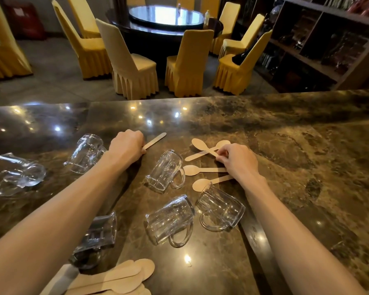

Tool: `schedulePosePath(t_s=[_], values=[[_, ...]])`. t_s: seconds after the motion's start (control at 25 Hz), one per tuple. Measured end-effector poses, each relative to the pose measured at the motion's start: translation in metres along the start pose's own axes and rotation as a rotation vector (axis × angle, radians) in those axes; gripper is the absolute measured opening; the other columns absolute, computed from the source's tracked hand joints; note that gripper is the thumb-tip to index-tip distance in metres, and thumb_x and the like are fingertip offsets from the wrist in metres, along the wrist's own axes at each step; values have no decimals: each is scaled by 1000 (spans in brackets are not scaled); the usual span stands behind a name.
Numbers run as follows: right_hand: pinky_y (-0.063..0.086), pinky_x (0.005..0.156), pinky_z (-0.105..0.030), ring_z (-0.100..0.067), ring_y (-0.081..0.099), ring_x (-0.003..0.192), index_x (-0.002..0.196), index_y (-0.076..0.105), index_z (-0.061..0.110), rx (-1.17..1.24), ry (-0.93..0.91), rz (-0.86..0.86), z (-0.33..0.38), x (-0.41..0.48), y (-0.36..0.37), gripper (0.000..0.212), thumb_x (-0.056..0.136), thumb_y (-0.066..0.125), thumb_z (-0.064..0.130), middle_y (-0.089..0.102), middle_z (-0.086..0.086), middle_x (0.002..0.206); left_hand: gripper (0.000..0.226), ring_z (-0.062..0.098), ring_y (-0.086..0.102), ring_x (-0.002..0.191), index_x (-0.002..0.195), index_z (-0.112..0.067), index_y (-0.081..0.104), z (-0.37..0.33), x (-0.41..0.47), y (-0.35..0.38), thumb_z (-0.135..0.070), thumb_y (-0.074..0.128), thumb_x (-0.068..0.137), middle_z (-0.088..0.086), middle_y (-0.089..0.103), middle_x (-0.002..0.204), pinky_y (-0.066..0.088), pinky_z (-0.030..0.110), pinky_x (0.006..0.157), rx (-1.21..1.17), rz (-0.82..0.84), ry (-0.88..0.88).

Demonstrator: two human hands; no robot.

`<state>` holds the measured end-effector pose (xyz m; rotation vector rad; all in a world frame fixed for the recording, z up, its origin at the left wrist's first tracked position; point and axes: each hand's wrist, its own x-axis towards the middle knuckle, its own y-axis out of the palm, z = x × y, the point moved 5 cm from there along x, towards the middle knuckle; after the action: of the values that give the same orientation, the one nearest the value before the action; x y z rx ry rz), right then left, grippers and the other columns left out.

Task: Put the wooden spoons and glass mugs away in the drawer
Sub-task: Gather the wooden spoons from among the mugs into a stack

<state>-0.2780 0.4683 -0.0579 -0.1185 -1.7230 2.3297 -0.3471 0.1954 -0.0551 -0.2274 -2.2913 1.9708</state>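
While your left hand (pixel 127 145) curls around one wooden spoon (pixel 156 140), only its flat handle shows, pointing away and to the right over the dark marbled worktop (pixel 285 145); the bowl is hidden beneath your palm. Your right hand (pixel 237 160) pinches the handle end of a second spoon (pixel 200 144), whose bowl points away and left. It crosses a third spoon (pixel 221 144) whose handle runs back to the left. Two more spoons (pixel 200 169) lie nearer you, bowls to the left, handle tips covered by that hand. A pile of spoons (pixel 119 275) at the near edge is cut off by the frame. All are pale, thin and flat. Six clear glass mugs (pixel 165 170) lie on their sides around your arms, one partly hidden under your left forearm.
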Motion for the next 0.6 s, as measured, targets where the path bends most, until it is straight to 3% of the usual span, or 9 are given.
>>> schedulePosePath(t_s=[0.24,0.44,0.6], values=[[53,84,-44,-16,63,87,102,71,24,39,-34,-30,12,-11,-14,19,85,66,29,71,1,97,15,26,60,84,98,-16,66,-3,-12,-6,-25,61,86,7,67,97,49,36,72,-29,-9,60],[54,78,-43,-15,62,85,101,72,25,121,-130,-92,32,-37,-47,17,85,66,29,71,2,96,20,13,58,82,103,-20,68,-6,-54,-45,-28,64,86,-1,67,97,41,22,68,-225,-91,185],[51,71,-33,-7,58,77,100,71,29,183,-204,-115,56,-68,-75,17,83,68,33,68,9,93,25,11,60,82,105,-21,68,-3,-122,-85,-32,63,83,-5,65,96,46,21,71,-313,-188,353]])
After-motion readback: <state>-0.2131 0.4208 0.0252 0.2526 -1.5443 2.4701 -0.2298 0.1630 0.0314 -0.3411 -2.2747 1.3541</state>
